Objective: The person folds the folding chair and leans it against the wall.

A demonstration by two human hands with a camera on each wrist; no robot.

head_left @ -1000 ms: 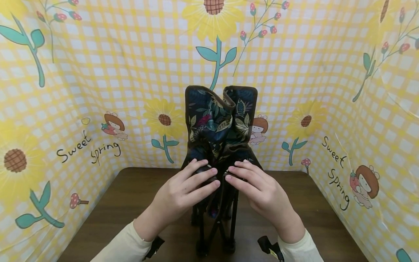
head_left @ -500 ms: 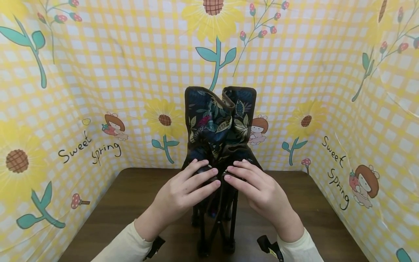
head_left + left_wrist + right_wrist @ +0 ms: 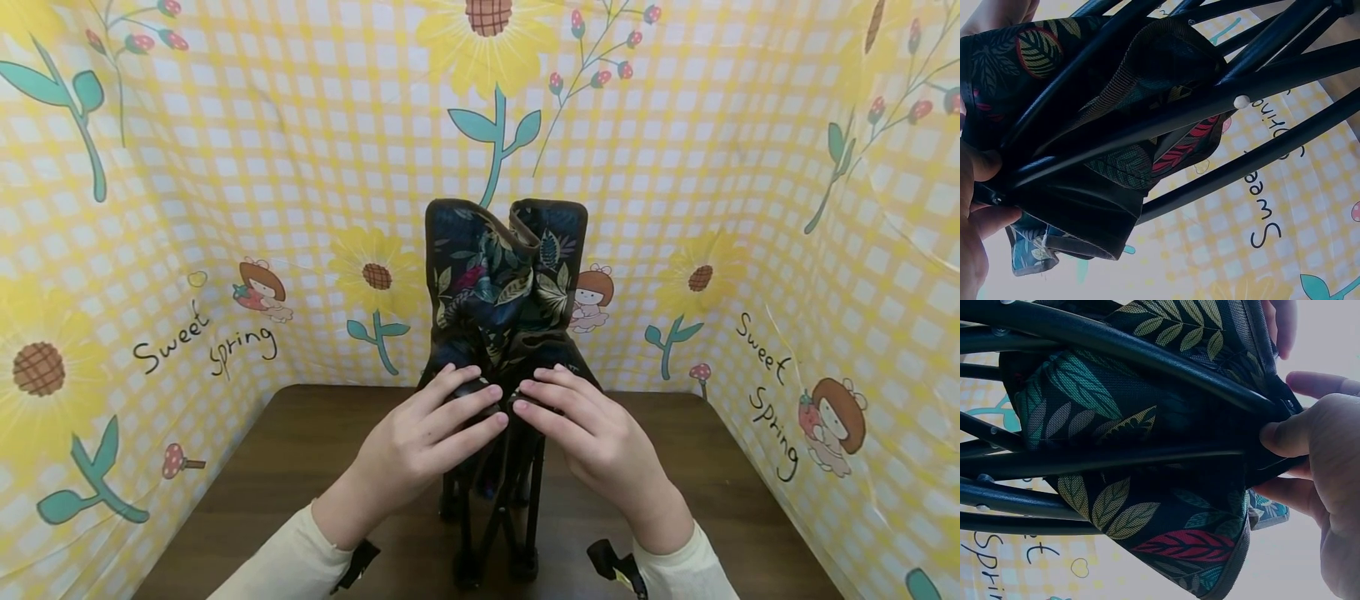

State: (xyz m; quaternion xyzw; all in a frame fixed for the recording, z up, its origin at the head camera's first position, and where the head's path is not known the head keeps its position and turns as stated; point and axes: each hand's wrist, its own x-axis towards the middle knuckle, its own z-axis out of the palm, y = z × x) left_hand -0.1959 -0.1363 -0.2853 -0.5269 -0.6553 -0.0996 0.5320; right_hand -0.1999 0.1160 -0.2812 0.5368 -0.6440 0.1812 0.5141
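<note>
A folding chair (image 3: 504, 287) with dark leaf-print fabric stands upright on its black legs, its frame drawn close together and its back bunched into a crease. My left hand (image 3: 411, 446) grips the near left corner of the seat frame, fingers over the top. In the left wrist view, the thumb (image 3: 985, 164) presses that corner from beneath, where black tubes meet. On the near right corner, my right hand (image 3: 611, 442) holds on in the same way. Its thumb (image 3: 1285, 434) lies against the joint in the right wrist view. A small gap separates the two hands' fingertips.
The chair stands on a dark brown wooden table (image 3: 300, 483). Yellow checked cloth (image 3: 300, 167) with sunflower prints hangs behind and on both sides. Black straps (image 3: 618, 567) with small devices sit near the cream sleeves (image 3: 690, 575).
</note>
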